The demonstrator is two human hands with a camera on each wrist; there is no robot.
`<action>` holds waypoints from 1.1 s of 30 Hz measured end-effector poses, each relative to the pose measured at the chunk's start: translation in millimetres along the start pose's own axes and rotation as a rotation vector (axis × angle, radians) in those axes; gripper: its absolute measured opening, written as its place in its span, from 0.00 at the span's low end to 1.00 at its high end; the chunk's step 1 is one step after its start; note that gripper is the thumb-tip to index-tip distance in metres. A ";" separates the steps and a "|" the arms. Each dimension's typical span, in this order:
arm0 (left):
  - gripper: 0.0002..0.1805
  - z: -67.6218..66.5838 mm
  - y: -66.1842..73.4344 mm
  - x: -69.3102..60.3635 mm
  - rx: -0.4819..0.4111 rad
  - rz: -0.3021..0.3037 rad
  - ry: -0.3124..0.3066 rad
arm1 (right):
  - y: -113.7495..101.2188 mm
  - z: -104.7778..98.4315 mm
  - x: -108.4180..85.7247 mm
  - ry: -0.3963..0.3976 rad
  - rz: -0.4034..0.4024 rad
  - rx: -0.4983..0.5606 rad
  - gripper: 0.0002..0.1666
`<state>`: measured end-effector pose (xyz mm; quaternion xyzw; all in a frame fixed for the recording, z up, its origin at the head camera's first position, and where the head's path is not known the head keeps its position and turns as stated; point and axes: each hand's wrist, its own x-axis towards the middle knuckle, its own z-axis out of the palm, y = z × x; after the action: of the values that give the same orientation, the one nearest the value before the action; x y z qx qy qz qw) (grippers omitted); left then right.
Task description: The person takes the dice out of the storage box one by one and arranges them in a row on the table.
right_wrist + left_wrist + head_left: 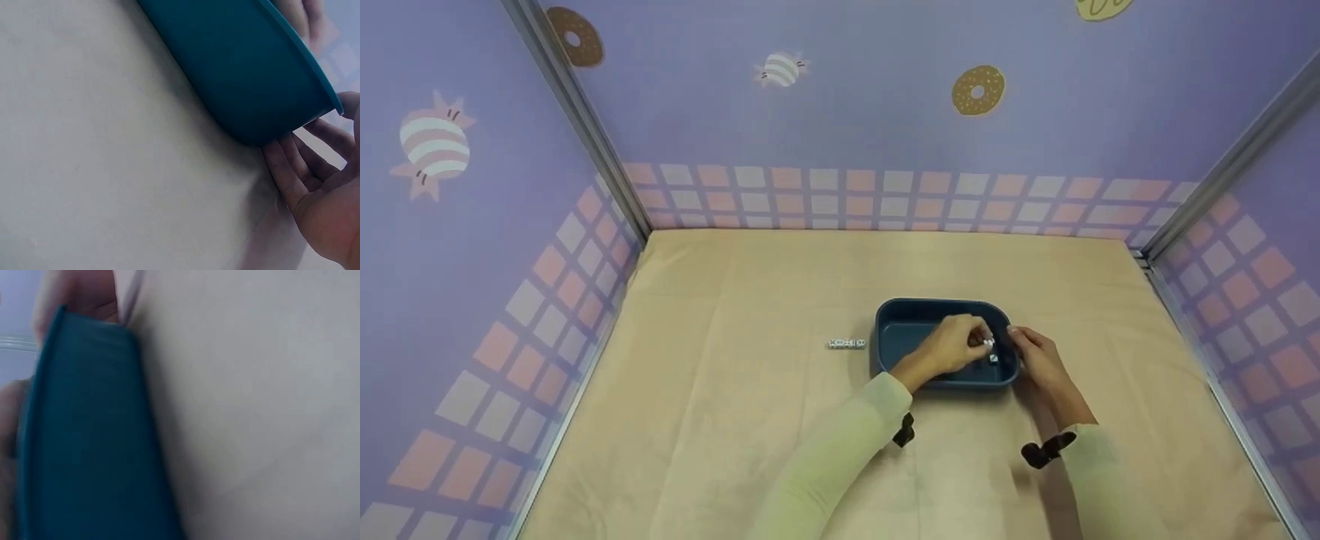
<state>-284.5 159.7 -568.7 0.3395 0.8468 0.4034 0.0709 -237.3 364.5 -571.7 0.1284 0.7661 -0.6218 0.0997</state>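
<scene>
A dark blue rectangular box (937, 385) with rounded corners and no lid stands on the cloth. My left hand (952, 345) reaches over its near wall and pinches a small white piece (988, 343) at the box's right end. Close below those fingers, a small white cube with a dark mark (994, 358) is inside the box. My right hand (1039, 356) holds the box's right end, thumb at the rim and fingers against the outer wall, as the right wrist view shows. In the left wrist view, the box wall hides most of the left fingers.
Left of the box, several small white cubes with dark marks (847, 343) lie in a straight row. A beige cloth (735, 420) covers the table. Purple patterned panels (870, 112) enclose the back and both sides, with metal posts at the corners.
</scene>
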 end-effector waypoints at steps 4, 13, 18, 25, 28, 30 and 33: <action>0.06 -20.0 6.3 -13.4 -0.002 0.080 -0.003 | 15.1 -2.6 9.4 0.027 -0.008 -0.008 0.36; 0.06 -77.9 -9.5 -54.0 0.022 0.164 0.053 | 23.6 -3.0 14.8 0.045 -0.028 -0.059 0.42; 0.07 -107.1 -31.0 -80.4 0.021 0.118 0.100 | 24.9 -1.5 14.7 0.035 -0.022 -0.066 0.43; 0.08 -133.7 -63.1 -119.8 0.000 -0.017 0.185 | 26.0 -3.3 14.3 0.039 0.001 -0.078 0.45; 0.07 -139.6 -77.2 -137.2 -0.010 -0.091 0.212 | 25.9 -3.4 15.6 0.040 -0.006 -0.088 0.46; 0.07 -143.2 -85.6 -147.5 -0.008 -0.135 0.222 | 25.5 -3.4 16.1 0.038 -0.014 -0.089 0.46; 0.08 -147.1 -97.5 -159.5 0.017 -0.192 0.226 | 24.8 -3.2 16.1 0.033 -0.017 -0.089 0.46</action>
<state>-271.8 -77.8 -566.8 0.2097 0.8814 0.4232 0.0105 -244.6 373.7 -599.0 0.1278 0.7956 -0.5857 0.0874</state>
